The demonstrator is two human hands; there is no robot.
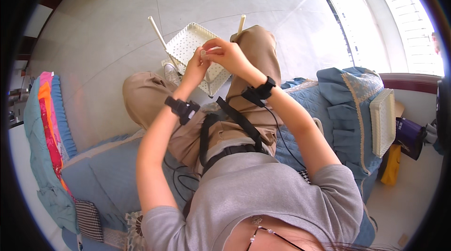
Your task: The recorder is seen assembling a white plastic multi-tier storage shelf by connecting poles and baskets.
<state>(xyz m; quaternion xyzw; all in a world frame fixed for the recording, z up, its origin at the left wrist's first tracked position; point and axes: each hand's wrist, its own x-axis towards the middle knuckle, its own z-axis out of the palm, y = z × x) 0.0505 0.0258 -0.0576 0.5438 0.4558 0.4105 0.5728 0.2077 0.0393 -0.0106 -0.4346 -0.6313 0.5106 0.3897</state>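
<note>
Left hand (199,62), right hand (229,55), over white basket (184,40)

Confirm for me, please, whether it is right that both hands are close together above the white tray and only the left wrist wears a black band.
Not quite: besides the left band, the head view shows a right band on the other wrist. The left hand and right hand are indeed close together above the white tray.

Grey short-sleeved top (277,180) over brown trousers (258,46), black belt (230,151), two black straps (240,122) below, beaded necklace (262,228) up top, and there, behind bare hands (229,55), boxy black wristbands (182,109) trail thin dark cables (281,131)!
</note>
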